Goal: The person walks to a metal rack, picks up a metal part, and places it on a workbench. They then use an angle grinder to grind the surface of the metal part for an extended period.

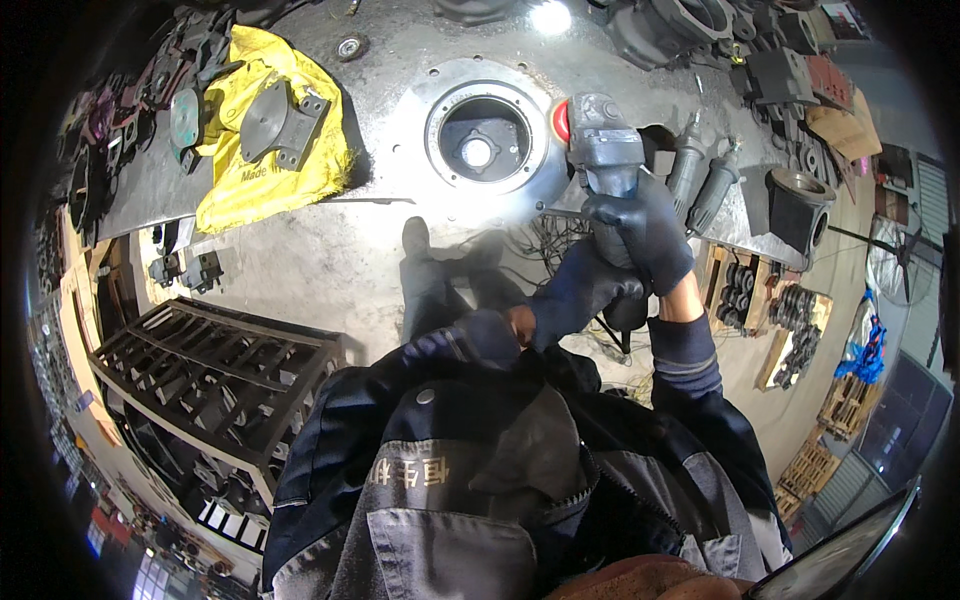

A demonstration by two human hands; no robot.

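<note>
At far left, a dense heap of dark metal castings (130,135) along the workbench (385,85). Below, down on the floor, a dark slatted metal rack (215,375) with more parts inside. Farther right on the bench, a crumpled yellow sack (228,203), with a rounded grey casting (264,124) lying on top and, right against it, a block with holes (300,138). Near the far edge, a small round metal part (350,47), well apart from the rest. At centre, brightly lit, a large round flange (436,100) with small holes around the rim and a deep opening in the middle. Just beside the right rim, a red disc (561,122); actual contact impossible to tell. Next, gloved in black, the left hand (598,283), curled around the rear of a grey power tool (606,140), with the tool's head beside the disc. Higher up the tool's body, the right hand (650,225), also black-gloved and closed firmly around it. Farther right, two grey cylindrical tools (713,192) side by side on the bench, then an open-topped dark casting (797,205). Beyond, on the floor, wooden pallets (812,465) and blue sheeting (864,340).
</note>
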